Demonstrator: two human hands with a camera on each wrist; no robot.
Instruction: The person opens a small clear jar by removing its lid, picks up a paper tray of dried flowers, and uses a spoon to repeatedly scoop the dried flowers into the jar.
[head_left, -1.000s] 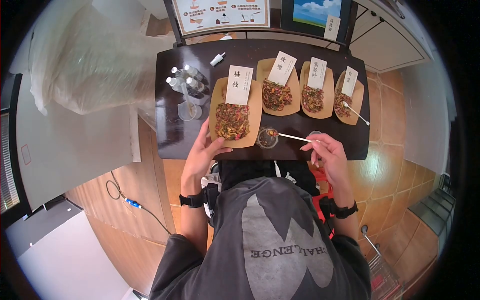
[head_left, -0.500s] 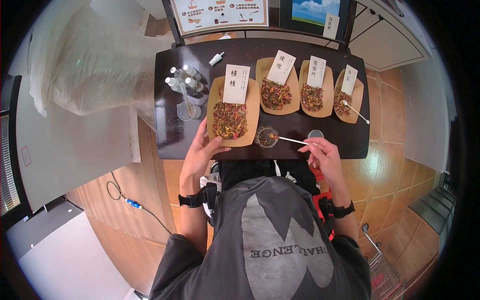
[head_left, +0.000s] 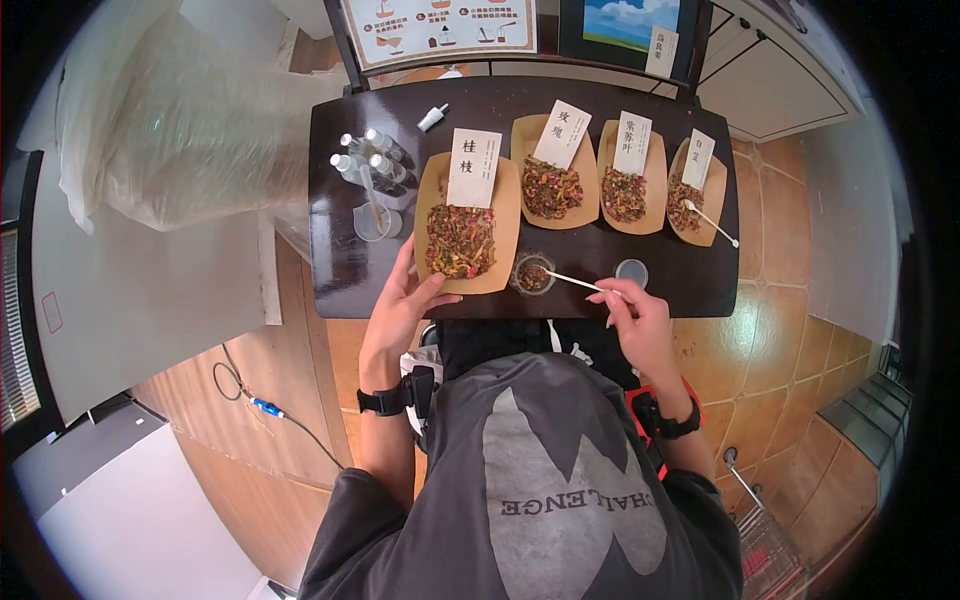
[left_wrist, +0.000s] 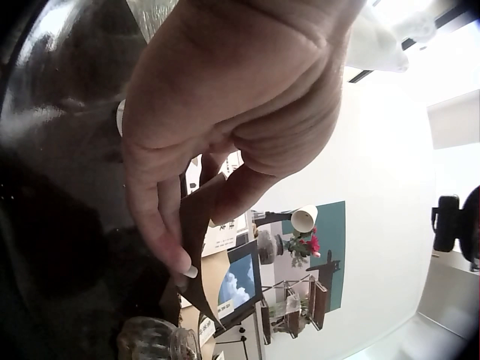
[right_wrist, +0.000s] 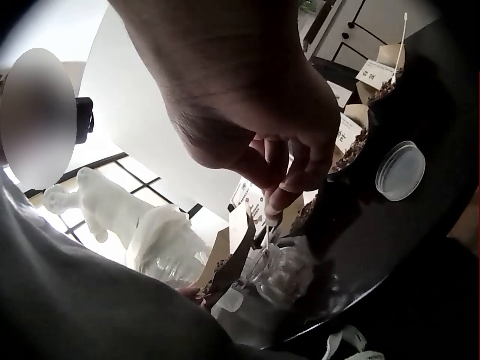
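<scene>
My left hand (head_left: 400, 312) grips the near left edge of a brown paper tray (head_left: 436, 190), thumb on top and fingers underneath. Dried, mixed-colour herbs (head_left: 461, 242) fill the tray's near half, and a white label card (head_left: 474, 165) lies at its far end. Just right of it stands a small glass jar (head_left: 519, 287) with some herb bits inside. Between thumb and fingertips, my right hand (head_left: 642, 325) pinches a thin white spoon (head_left: 577, 281) whose far end dips into the jar. In the right wrist view, the spoon (right_wrist: 268, 238) points down at the jar (right_wrist: 289, 274).
Beyond the right hand lies a round clear lid (head_left: 631, 271). Three more herb trays, the middle one (head_left: 655, 195) among them, stand along the far right; a white spoon (head_left: 712, 225) rests in the last. Several white-capped bottles (head_left: 385, 165) and a plastic cup (head_left: 372, 228) stand left.
The spoon's far end, earlier carrying herb bits at the jar, now shows no heap, and more bits lie in the jar. My right hand has shifted slightly left and nearer my body, uncovering the lid.
</scene>
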